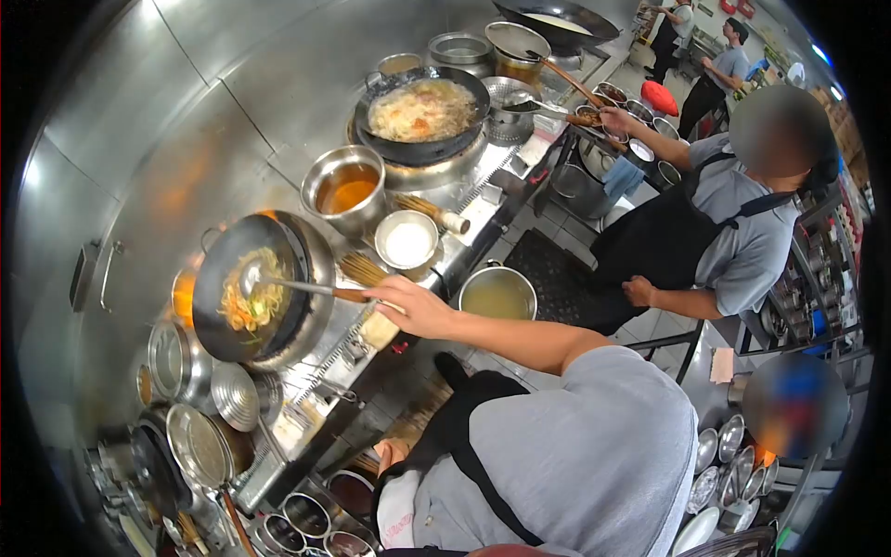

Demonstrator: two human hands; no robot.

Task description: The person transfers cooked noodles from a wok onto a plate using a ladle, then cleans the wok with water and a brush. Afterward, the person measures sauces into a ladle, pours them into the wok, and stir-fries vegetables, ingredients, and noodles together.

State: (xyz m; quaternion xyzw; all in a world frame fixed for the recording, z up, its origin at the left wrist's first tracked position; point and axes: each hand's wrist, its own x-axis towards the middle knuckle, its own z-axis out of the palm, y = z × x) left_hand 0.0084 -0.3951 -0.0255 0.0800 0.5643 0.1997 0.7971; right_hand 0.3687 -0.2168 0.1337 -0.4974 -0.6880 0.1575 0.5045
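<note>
My right hand (413, 306) is closed around the wooden end of a ladle (302, 286). The ladle's metal bowl rests among the noodles and vegetables (243, 308) in a black wok (212, 325) on the near burner. Low in front of my apron, my left hand (392, 453) shows only in part, and its fingers are too hidden to read. A white cloth with red print (399, 511) lies close below it. Beside the wok are a bamboo brush (362, 269), a bowl of white contents (408, 239) and a metal pot of amber liquid (351, 188).
A second wok (464, 139) holds bubbling food farther along the stove. To the right, a co-worker (742, 213) in a black apron holds a ladle over sauce containers. A pot of yellowish liquid (498, 292) stands below the counter edge. Strainers and lids (200, 446) crowd the left end.
</note>
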